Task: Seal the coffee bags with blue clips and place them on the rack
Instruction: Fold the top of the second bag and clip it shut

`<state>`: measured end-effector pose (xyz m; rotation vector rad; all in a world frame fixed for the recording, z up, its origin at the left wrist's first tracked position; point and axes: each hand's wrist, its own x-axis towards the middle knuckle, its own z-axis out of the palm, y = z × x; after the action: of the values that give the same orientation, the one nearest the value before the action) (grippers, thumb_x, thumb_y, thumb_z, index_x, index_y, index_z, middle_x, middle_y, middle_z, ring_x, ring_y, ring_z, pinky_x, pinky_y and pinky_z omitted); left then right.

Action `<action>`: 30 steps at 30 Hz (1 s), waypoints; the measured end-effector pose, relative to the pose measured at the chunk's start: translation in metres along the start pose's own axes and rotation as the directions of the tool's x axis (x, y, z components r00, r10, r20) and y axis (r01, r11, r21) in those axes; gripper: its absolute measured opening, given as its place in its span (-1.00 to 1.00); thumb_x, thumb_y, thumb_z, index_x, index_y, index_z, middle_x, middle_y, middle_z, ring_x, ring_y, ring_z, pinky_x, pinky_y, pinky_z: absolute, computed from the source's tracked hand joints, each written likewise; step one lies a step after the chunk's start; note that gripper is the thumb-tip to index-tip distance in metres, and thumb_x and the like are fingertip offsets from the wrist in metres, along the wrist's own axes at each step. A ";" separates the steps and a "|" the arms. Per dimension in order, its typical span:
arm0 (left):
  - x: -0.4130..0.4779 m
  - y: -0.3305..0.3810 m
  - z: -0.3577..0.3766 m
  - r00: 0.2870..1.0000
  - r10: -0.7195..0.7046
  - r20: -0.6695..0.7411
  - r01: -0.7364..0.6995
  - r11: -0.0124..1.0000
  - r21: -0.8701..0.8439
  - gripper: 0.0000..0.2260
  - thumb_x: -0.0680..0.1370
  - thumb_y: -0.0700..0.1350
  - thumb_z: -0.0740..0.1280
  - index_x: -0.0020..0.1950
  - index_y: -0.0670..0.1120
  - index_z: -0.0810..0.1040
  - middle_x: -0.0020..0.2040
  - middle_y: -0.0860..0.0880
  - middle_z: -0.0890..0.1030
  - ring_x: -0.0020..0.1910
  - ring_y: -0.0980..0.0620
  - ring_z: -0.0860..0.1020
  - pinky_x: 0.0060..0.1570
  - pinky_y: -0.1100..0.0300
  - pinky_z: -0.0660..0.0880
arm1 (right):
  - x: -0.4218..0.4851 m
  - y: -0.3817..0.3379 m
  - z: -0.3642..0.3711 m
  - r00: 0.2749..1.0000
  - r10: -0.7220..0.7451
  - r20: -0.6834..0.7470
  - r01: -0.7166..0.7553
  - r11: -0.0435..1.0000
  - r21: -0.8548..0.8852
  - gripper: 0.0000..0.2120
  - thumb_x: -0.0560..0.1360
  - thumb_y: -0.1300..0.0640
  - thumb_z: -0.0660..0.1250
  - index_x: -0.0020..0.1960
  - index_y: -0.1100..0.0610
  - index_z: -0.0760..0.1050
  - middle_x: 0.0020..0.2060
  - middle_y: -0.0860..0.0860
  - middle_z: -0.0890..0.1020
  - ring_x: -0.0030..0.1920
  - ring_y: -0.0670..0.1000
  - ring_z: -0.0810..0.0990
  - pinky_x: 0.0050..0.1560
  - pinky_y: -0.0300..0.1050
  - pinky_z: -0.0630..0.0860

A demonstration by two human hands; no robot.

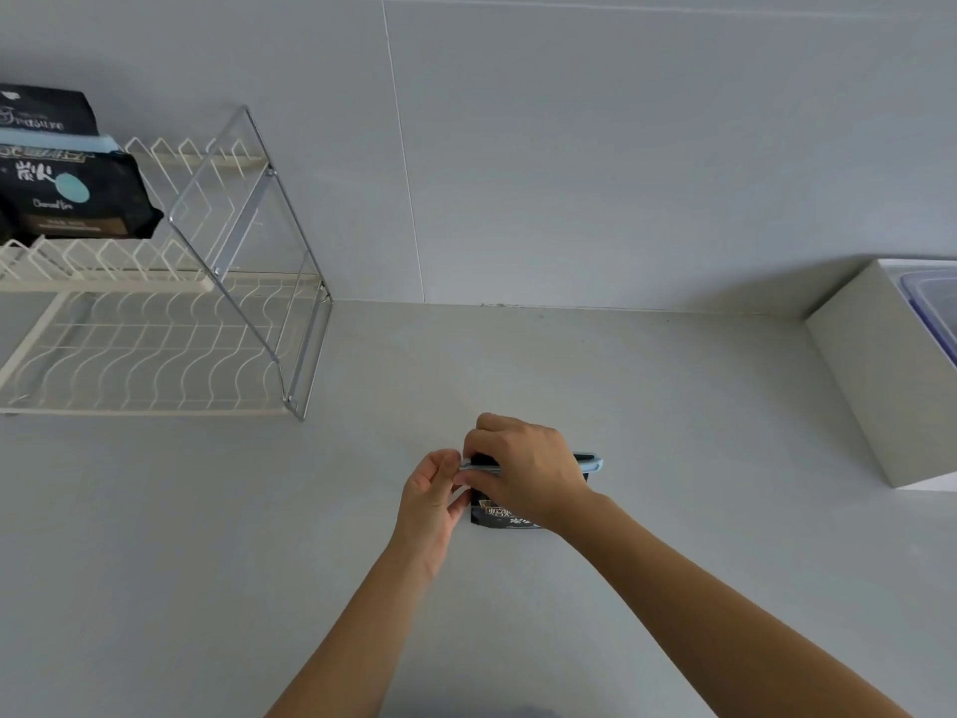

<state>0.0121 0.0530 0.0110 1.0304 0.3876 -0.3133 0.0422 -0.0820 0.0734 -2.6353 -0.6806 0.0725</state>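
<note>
The coffee bag (510, 515) sits on the table (673, 406) under the right hand (523, 469), which curls over the blue clip (590, 461); the left hand (430, 500) pinches the clip's end. Probably light and soft: grip the clipped top.

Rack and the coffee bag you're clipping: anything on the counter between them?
No. The head view shows only bare grey counter between the rack and the coffee bag, where the left hand and right hand pinch the blue clip.

Surface: pale grey countertop (673, 406), against a wall.
Left: white wire rack (103, 286), standing on it.
Middle: black coffee bag (505, 513).
Right: white box (880, 375).
</note>
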 end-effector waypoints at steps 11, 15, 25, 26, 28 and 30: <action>-0.002 -0.002 0.003 1.000 0.018 -0.002 -0.018 0.996 0.084 -0.67 0.42 0.12 0.31 -0.09 -0.14 0.59 -0.10 -0.03 0.66 0.02 0.05 0.60 0.32 -0.10 0.36 | 0.001 0.004 -0.001 0.996 -0.088 0.012 0.088 0.996 0.032 -0.79 0.48 -0.04 0.31 -0.15 0.10 0.58 -0.27 -0.02 0.53 -0.25 0.00 0.50 -0.36 -0.17 0.29; -0.001 -0.003 0.010 0.998 0.025 -0.063 -0.021 0.997 0.071 -0.65 0.38 0.14 0.33 -0.10 -0.13 0.61 -0.13 -0.01 0.68 0.00 0.03 0.61 0.29 -0.07 0.39 | 0.001 0.005 -0.004 0.996 -0.090 0.026 0.089 0.995 0.049 -0.79 0.50 -0.01 0.30 -0.13 0.13 0.58 -0.27 0.00 0.52 -0.26 0.00 0.47 -0.34 -0.14 0.30; -0.002 0.005 0.015 0.986 0.081 -0.145 -0.071 0.995 0.076 -0.77 0.30 0.10 0.39 -0.31 -0.05 0.50 -0.23 0.00 0.61 -0.09 0.00 0.53 0.08 0.11 0.38 | 0.004 0.010 -0.004 0.997 -0.034 0.064 0.033 0.999 0.016 -0.70 0.50 -0.15 0.25 -0.03 0.09 0.53 -0.17 -0.02 0.54 -0.25 0.03 0.52 -0.31 -0.10 0.41; -0.003 0.007 0.012 0.987 0.091 -0.134 -0.079 0.993 0.091 -0.80 0.30 0.09 0.40 -0.31 -0.03 0.53 -0.25 0.02 0.62 -0.10 0.03 0.54 0.05 0.14 0.40 | 0.004 0.011 -0.004 0.998 -0.024 0.061 0.023 1.000 0.015 -0.69 0.49 -0.17 0.25 -0.03 0.07 0.53 -0.16 -0.03 0.54 -0.26 0.02 0.52 -0.31 -0.12 0.39; -0.003 0.009 0.006 0.991 0.094 -0.092 -0.082 0.989 0.126 -0.83 0.32 0.06 0.40 -0.24 -0.02 0.60 -0.23 0.03 0.64 -0.09 0.08 0.57 0.03 0.17 0.41 | 0.005 0.013 -0.004 0.998 0.002 0.057 -0.004 0.999 0.032 -0.68 0.48 -0.19 0.27 -0.04 0.06 0.52 -0.16 -0.04 0.54 -0.28 0.01 0.50 -0.32 -0.16 0.34; -0.003 0.011 0.000 0.997 0.074 -0.031 -0.069 0.987 0.148 -0.80 0.35 0.04 0.40 -0.12 -0.04 0.63 -0.16 0.03 0.66 -0.05 0.11 0.60 0.08 0.17 0.43 | 0.007 0.014 -0.004 0.997 0.025 0.067 -0.028 0.998 0.054 -0.67 0.47 -0.20 0.27 -0.04 0.07 0.53 -0.17 -0.04 0.54 -0.29 -0.01 0.49 -0.32 -0.18 0.30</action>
<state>0.0138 0.0584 0.0211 1.1926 0.3634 -0.2615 0.0550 -0.0914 0.0723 -2.5990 -0.6559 0.1844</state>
